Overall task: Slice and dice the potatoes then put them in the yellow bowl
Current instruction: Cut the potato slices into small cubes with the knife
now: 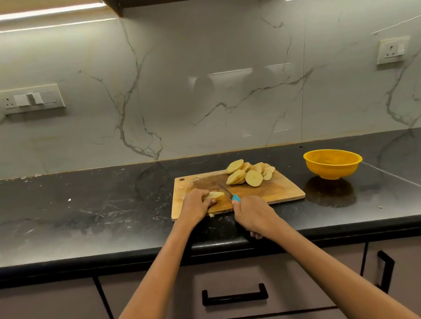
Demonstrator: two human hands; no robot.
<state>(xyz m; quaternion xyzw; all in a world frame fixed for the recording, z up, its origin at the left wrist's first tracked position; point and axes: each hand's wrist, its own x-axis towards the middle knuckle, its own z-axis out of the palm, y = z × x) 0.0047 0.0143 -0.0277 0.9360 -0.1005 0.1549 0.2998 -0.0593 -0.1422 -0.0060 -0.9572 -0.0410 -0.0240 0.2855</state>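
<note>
Left hand (195,205) grips potato piece (214,195); right hand (254,216) clasps knife (229,193), arms outstretched.

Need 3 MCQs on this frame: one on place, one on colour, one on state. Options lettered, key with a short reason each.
1. Where does the yellow bowl stand?
A. on the cutting board
B. on the counter, right of the cutting board
C. on the counter, left of the cutting board

2. What colour is the knife handle?
A. red
B. black
C. blue

3. What is the left hand doing?
A. holding a potato piece on the board
B. lifting the bowl
C. resting flat on the counter

Key: 1 B, the bowl sits on the black counter past the right edge of the cutting board. 2 C, a blue handle end shows above the right hand. 3 A, its fingers curl over the potato piece by the blade, while the potato slices lie at the board's far side.
</note>
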